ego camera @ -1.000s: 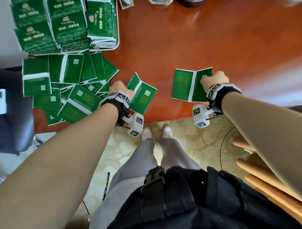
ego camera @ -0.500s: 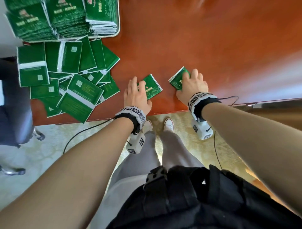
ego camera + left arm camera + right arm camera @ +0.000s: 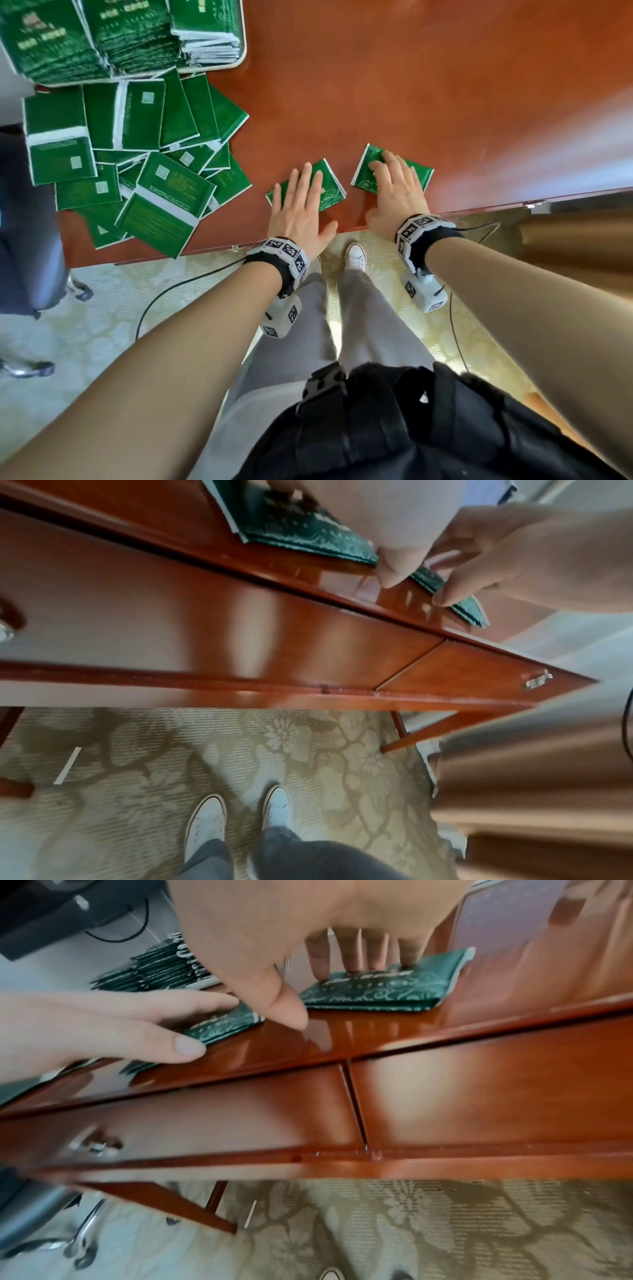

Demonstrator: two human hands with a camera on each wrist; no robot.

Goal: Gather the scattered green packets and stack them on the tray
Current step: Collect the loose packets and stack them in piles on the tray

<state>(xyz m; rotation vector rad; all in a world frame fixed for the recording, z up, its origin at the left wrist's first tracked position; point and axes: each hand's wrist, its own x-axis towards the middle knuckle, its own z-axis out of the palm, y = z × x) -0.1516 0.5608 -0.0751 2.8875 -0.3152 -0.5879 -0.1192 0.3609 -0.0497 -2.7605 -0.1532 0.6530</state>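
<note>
Both our hands lie flat, fingers straight, near the desk edge: left hand pressing a folded green packet angled up-right, right hand pressing another packet angled up-left.

Red-brown desk: tray, scattered green packets.

My bare forearms carry black wrist straps ringed with black-and-white coded marker tiles, a white camera block hanging under each, above grey trousers, white sneakers and a black waist pack
</note>
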